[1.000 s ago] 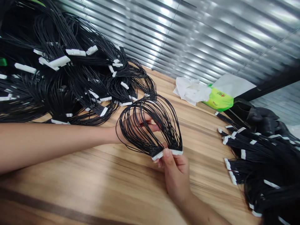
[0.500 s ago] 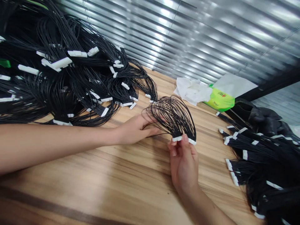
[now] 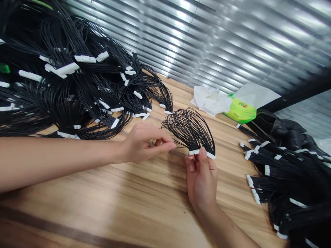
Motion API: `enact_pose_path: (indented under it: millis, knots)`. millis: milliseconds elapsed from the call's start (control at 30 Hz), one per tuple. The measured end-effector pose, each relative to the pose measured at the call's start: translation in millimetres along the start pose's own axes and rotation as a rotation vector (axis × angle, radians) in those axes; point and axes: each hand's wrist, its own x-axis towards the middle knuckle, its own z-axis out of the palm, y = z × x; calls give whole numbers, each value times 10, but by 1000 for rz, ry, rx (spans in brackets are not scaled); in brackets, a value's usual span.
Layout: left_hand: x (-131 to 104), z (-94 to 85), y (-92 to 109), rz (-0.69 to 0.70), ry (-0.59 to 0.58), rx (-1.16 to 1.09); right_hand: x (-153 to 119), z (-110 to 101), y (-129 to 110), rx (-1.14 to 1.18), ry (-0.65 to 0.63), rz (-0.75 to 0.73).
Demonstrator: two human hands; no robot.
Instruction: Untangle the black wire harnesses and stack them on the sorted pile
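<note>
A looped bundle of thin black wires (image 3: 191, 124) fans up from white connectors (image 3: 207, 155) near the middle of the view. My right hand (image 3: 203, 179) pinches these connectors between thumb and fingers, from below. To the left, my left hand (image 3: 150, 143) is closed, with thumb and forefinger pinching a few thin wires (image 3: 181, 146) that run out of the bundle's left side. The wire ends beyond my left fingers are mostly hidden.
A large pile of black wire harnesses (image 3: 77, 86) with white connectors fills the back left. More harnesses (image 3: 289, 172) lie at the right. White tissues (image 3: 210, 100) and a green packet (image 3: 241, 109) rest by the corrugated metal wall (image 3: 181, 38) on the wooden table (image 3: 144, 206).
My left hand has closed its thumb and fingers on a few wires and drawn out of the loops. My right hand keeps its hold on the connectors.
</note>
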Motion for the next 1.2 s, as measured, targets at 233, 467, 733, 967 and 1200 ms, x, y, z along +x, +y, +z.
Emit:
enact_pose_path:
  millis: [233, 467, 733, 967, 1200]
  knots:
    - [46, -2, -46, 59, -72, 177, 4, -23, 18, -12, -7, -14]
    - [19, 15, -63, -25, -140, 125, 2, -12, 20, -34, 1, -21]
    - [-14, 11, -58, -151, -133, 68, -12, -15, 20, -82, -33, -29]
    - [15, -5, -55, -46, -119, 139, -23, -17, 19, -61, -49, -31]
    - [35, -5, -48, -71, -176, 219, -12, -20, 19, -66, -57, -20]
